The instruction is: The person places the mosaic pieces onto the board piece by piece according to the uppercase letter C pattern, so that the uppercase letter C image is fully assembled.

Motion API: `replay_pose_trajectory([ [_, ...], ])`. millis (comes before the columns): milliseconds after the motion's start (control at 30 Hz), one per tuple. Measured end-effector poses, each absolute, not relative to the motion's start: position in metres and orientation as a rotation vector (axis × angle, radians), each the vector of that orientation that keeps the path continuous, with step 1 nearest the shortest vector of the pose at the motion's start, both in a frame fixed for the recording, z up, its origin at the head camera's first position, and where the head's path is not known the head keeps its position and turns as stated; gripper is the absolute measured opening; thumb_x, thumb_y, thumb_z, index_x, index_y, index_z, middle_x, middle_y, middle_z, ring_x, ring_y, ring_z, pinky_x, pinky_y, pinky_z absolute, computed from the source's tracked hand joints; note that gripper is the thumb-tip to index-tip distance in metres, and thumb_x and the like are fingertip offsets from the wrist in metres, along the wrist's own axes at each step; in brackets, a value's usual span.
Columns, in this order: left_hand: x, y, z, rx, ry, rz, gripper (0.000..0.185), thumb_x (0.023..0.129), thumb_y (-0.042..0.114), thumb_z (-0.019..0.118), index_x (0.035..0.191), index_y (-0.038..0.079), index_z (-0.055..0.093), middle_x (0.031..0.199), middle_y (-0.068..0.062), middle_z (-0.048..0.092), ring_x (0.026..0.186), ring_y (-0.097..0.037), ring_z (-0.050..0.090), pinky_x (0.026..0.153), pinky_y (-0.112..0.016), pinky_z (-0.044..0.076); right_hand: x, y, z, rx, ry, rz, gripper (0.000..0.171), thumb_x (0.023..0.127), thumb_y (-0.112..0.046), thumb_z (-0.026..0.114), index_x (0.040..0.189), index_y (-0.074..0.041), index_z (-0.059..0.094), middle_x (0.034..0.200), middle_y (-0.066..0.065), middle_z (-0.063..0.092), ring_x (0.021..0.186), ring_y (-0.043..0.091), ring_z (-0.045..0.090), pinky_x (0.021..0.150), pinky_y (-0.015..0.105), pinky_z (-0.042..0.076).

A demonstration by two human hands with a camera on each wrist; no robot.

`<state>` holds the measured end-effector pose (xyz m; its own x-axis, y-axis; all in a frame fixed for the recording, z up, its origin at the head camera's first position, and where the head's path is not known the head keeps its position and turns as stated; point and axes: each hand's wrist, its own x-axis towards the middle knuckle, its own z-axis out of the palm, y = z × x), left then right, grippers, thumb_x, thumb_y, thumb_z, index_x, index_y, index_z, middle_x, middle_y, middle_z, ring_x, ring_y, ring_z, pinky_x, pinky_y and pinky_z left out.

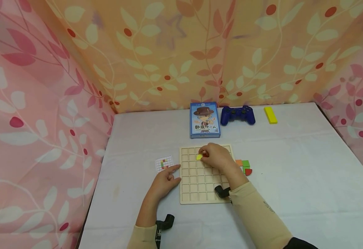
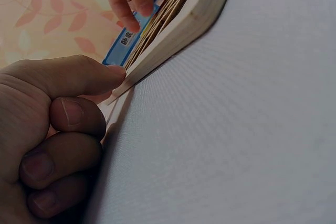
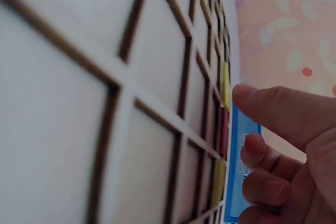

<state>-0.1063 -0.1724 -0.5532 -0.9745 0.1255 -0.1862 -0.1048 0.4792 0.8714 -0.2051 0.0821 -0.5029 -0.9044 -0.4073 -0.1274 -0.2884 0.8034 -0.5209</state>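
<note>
Pinching what looks a red piece point(image 1: 205, 155), right hand point(image 1: 213, 156) overhangs grid board point(image 1: 200, 183) (left hand point(image 1: 164, 181) curled, steadying).

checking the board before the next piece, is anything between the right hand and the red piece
Nothing visible: the right hand is already on the red piece, beside the yellow piece on the board.
</note>
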Motion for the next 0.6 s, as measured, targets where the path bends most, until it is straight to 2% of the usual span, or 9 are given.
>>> replay_pose_trajectory([
  [233, -0.107, -0.172, -0.554, 0.021, 2.505, 1.491, 0.052, 0.093, 0.019, 0.077, 0.143, 0.018, 0.063, 0.053, 0.005, 0.045, 0.045, -0.009, 0.038, 0.045, -0.024, 0.03, -0.202, 0.089, -0.481, -0.595, 2.748, -0.891, 0.03, 0.091, -0.023, 0.076, 0.12, -0.013, 0.075, 0.085, 0.0, 0.056, 0.075, 0.019, 0.051, 0.065, 0.036, 0.041],
  [400, -0.107, -0.172, -0.554, 0.025, 2.514, 1.487, 0.052, 0.092, 0.018, 0.077, 0.142, 0.017, 0.063, 0.053, 0.005, 0.044, 0.045, -0.009, 0.038, 0.045, -0.024, 0.03, -0.197, 0.097, -0.462, -0.585, 2.771, -0.994, 0.03, 0.094, -0.027, 0.075, 0.122, -0.015, 0.075, 0.091, 0.001, 0.057, 0.079, 0.021, 0.05, 0.068, 0.038, 0.04],
  [600, -0.107, -0.172, -0.555, 0.01, 2.518, 1.478, 0.052, 0.092, 0.018, 0.077, 0.142, 0.018, 0.063, 0.054, 0.005, 0.045, 0.046, -0.009, 0.038, 0.046, -0.025, 0.031, -0.189, 0.107, -0.442, -0.607, 2.839, -1.07, 0.029, 0.095, -0.026, 0.076, 0.122, -0.016, 0.075, 0.095, 0.001, 0.058, 0.078, 0.021, 0.05, 0.069, 0.039, 0.041],
])
